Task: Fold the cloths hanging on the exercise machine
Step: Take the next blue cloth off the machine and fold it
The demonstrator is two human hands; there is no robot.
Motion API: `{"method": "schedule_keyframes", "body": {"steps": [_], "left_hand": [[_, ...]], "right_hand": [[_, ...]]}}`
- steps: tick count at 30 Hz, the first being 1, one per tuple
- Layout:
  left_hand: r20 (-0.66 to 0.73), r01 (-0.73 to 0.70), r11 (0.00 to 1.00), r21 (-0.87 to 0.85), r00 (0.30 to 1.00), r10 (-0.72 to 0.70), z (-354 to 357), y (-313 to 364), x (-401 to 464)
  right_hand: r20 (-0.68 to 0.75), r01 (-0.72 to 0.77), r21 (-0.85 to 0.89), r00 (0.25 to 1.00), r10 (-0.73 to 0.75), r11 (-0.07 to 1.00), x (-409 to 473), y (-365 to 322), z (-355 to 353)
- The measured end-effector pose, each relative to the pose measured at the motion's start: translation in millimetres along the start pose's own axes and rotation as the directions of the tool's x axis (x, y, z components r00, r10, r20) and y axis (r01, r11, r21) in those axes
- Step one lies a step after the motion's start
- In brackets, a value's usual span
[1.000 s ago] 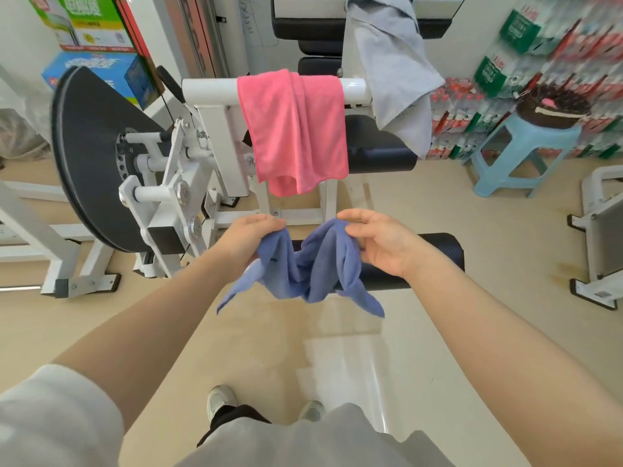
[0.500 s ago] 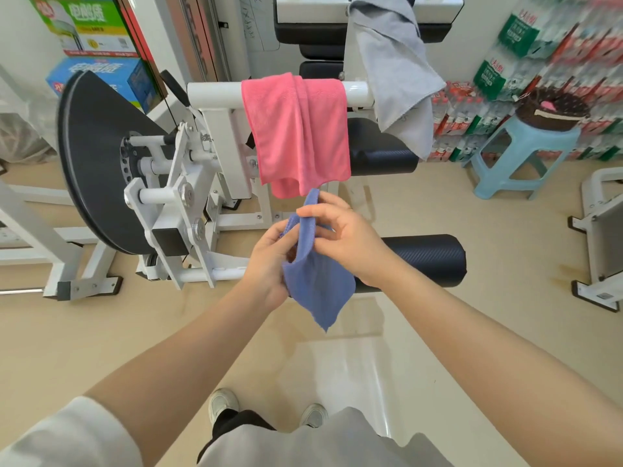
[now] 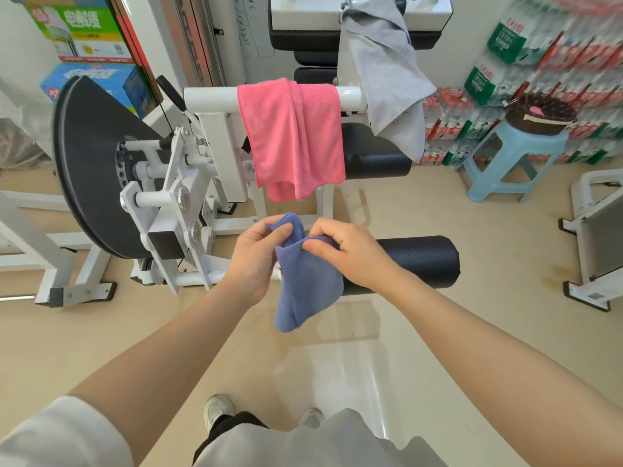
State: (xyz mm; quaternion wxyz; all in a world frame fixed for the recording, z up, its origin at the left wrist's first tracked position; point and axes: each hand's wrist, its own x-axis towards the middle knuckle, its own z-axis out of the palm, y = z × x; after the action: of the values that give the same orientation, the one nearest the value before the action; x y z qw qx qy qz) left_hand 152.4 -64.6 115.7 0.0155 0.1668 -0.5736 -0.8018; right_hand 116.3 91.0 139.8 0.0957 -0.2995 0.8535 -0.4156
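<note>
- Head view: at frame center, the left hand [image 3: 256, 261] and right hand [image 3: 350, 254] each pinch the top edge of a doubled-over blue cloth [image 3: 308, 284], which hangs in the air.
- Above it, a pink cloth [image 3: 293, 139] drapes over the machine's white bar [image 3: 209, 99]; a grey cloth [image 3: 387, 72] hangs at upper right.
- Writing on the boxes [image 3: 81, 32] at upper left is too blurred to read.
- Open beige floor [image 3: 472, 210] lies to the right.

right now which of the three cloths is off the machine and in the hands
The blue cloth, pinched by the left hand and right hand. The pink cloth and grey cloth hang on the machine.
</note>
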Motion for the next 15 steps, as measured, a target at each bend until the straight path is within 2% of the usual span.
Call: {"method": "schedule_keyframes", "body": {"steps": [2, 4, 7, 9, 12, 15], "left_hand": [[0.037, 0.029, 1.0, -0.005, 0.999, -0.029, 3.6, 1.6, -2.8], [0.088, 0.03, 0.999, 0.02, 0.996, -0.032, 8.8, 2.4, -6.4], [0.127, 0.018, 0.997, 0.078, 0.992, -0.028, 9.7, -2.0, -10.9], [0.136, 0.04, 0.996, 0.08, 0.989, -0.051, 8.6, -5.9, -13.0], [0.125, 0.076, 0.993, 0.092, 0.988, -0.088, 12.4, -6.3, -17.1], [0.126, 0.148, 0.989, 0.003, 0.981, -0.147, 18.3, -6.7, -16.5]], "right_hand": [[0.026, 0.033, 0.111, 0.999, -0.036, 0.993, -0.8, -4.9, 0.7], [-0.024, 0.043, 0.222, 0.999, -0.038, 0.974, 2.9, -7.0, 0.3], [-0.108, -0.064, 0.337, 0.988, 0.106, 0.939, 8.6, -5.6, -0.7], [-0.145, -0.135, 0.319, 0.971, 0.189, 0.938, 9.1, -3.1, 3.1], [-0.189, -0.188, 0.222, 0.954, 0.232, 0.957, 8.7, 2.0, 9.6], [-0.232, -0.214, 0.211, 0.937, 0.261, 0.954, 8.7, 6.5, 10.4]]}}
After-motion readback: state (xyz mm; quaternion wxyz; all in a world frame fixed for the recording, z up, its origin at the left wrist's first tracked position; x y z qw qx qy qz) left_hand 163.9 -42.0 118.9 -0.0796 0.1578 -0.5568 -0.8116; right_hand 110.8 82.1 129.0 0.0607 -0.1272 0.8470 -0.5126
